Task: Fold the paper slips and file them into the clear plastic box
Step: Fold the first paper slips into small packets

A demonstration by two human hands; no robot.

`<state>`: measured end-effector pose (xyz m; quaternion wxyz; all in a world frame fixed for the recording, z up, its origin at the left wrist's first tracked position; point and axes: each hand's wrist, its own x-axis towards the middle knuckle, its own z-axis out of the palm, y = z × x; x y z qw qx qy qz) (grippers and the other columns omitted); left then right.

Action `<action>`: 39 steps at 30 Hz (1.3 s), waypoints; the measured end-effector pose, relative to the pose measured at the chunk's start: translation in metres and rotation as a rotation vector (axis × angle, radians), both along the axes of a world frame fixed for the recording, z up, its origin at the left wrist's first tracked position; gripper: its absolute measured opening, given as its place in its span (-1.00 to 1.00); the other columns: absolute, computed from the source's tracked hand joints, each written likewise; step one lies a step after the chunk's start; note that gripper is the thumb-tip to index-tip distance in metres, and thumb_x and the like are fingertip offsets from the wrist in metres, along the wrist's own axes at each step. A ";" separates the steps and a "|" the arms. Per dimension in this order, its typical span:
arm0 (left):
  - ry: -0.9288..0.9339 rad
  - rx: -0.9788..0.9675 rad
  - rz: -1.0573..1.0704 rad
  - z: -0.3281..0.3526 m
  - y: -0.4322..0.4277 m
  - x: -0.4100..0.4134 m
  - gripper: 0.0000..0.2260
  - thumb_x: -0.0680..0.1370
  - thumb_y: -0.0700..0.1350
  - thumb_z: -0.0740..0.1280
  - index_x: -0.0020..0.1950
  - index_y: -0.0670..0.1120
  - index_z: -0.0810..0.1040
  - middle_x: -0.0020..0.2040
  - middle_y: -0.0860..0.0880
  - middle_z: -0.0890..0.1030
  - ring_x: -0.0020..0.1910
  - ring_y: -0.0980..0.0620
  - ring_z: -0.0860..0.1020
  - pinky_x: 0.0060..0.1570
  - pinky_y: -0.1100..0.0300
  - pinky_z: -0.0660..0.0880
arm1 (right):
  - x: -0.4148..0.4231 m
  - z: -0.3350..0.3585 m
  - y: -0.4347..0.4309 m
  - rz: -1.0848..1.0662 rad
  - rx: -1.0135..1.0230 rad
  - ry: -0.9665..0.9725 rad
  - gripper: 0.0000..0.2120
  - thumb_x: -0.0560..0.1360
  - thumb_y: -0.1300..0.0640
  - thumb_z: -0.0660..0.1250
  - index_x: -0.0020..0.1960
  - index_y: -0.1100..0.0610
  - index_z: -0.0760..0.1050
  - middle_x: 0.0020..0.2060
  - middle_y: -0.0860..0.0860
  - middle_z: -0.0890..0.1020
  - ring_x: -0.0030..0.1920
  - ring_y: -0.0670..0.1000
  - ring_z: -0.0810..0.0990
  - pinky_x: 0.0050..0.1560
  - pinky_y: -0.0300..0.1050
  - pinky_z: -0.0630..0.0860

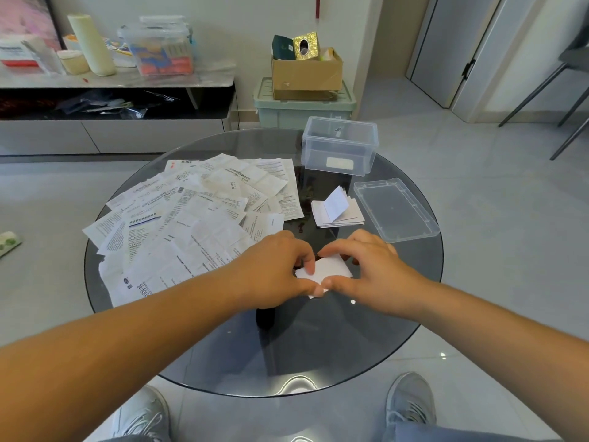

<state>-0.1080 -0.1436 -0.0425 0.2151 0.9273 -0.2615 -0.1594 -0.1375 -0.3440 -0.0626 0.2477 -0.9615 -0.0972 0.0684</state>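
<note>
Your L hand (pixel 274 270) & R hand (pixel 373 270) both grip-clamp one white paper slip (pixel 333 269), low over glass tabletop (pixel 350 339)

Our left hand (pixel 274 272) and right hand (pixel 373 275) meet, fingers curled, both pinching the paper slip (pixel 333 268); forearms reach forward.
</note>
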 end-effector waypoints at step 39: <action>-0.106 0.065 -0.025 0.002 -0.004 -0.002 -0.75 0.49 0.21 0.43 0.08 0.15 0.51 0.07 0.08 0.45 0.03 0.09 0.46 0.00 0.17 0.47 | 0.032 0.028 -0.022 0.077 0.099 0.234 -0.58 0.54 0.20 0.38 0.33 -0.15 0.51 -0.15 -0.06 0.60 -0.16 -0.09 0.54 -0.03 -0.14 0.55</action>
